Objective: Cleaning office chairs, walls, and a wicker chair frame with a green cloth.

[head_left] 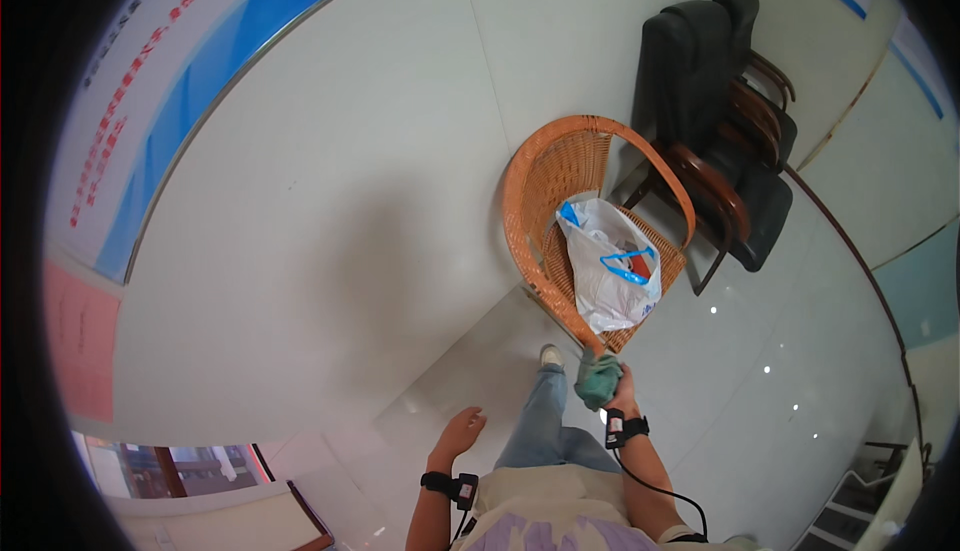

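My right hand (pixel 624 392) is closed around a crumpled green cloth (pixel 598 381), which hangs by the near end of the curved rim of a wicker armchair (pixel 521 209). Whether the cloth touches the rim is unclear. My left hand (pixel 463 429) is held out at waist height with bent fingers and nothing visible in it. On the chair's woven seat stands a white plastic bag (pixel 600 281) with blue handles. Its top gapes and shows a red item (pixel 640 266) among other contents I cannot make out. Each of my wrists wears a black strap with a small device and cable.
Black padded chairs with wooden armrests (pixel 731 183) stand just beyond the wicker chair. A pale wall with a blue and white poster (pixel 247 33) runs along the left. A metal rack (pixel 840 510) is at the lower right, and a panel (pixel 225 525) at the lower left.
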`<move>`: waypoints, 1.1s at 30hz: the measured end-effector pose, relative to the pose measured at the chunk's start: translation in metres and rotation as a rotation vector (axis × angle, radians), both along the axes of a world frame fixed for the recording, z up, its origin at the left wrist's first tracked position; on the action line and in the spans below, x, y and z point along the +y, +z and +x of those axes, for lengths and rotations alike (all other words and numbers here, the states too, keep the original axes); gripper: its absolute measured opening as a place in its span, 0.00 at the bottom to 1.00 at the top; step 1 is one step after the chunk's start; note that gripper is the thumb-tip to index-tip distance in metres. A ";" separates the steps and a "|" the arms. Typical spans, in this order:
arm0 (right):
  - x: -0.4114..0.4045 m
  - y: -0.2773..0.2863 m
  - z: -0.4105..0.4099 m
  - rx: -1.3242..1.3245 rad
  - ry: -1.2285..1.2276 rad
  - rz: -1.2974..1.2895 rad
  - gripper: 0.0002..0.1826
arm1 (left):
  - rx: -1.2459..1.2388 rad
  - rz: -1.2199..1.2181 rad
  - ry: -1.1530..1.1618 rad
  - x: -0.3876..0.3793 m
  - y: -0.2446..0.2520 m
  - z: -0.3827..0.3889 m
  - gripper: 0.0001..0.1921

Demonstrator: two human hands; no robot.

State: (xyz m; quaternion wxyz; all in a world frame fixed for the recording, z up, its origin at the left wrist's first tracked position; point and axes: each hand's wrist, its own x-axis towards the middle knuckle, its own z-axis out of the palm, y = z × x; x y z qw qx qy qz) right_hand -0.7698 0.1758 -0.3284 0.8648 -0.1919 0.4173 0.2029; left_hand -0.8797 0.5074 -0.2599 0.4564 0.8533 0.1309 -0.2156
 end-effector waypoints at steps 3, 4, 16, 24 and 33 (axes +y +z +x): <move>-0.041 -0.027 0.027 0.104 -0.077 -0.160 0.29 | 0.017 0.020 0.048 0.008 -0.019 0.035 0.22; -0.050 -0.030 0.037 0.109 -0.100 -0.207 0.29 | 0.011 0.012 0.056 0.013 -0.027 0.053 0.22; -0.132 -0.021 0.156 0.051 -0.066 -0.355 0.25 | 0.143 -0.212 0.142 -0.079 -0.051 0.270 0.27; -0.170 -0.042 0.307 0.102 0.333 -0.404 0.18 | 0.281 -0.248 0.731 -0.114 -0.083 0.233 0.30; -0.195 -0.026 0.443 -0.127 0.641 -0.919 0.31 | 0.236 -0.030 1.272 -0.174 -0.136 0.175 0.27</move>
